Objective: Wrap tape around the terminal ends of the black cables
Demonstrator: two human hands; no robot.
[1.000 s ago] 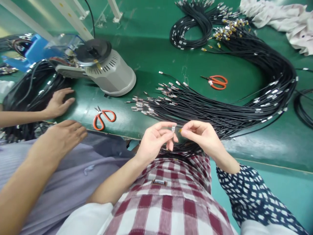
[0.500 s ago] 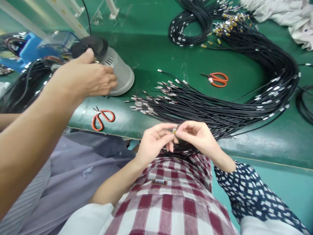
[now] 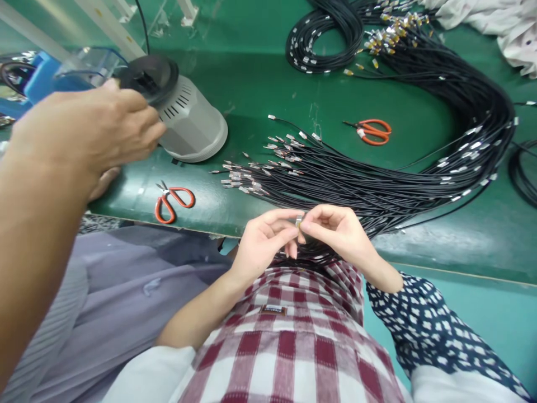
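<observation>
Connector between both hands' fingertips

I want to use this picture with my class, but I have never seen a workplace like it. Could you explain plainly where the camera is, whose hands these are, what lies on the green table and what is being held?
The camera sits on a person's head and looks down, so the checked shirt at the bottom is their own. Their left hand and right hand meet in the middle, pinching a small metal connector between the fingertips. The large hand at the left is a co-worker's, reaching over a grey machine. On the green table lies a long bundle of black cables tipped with metal connectors, a smaller coil farther back, and two orange scissors, one near the edge and one farther back. A pale cloth lies at the top right.
</observation>
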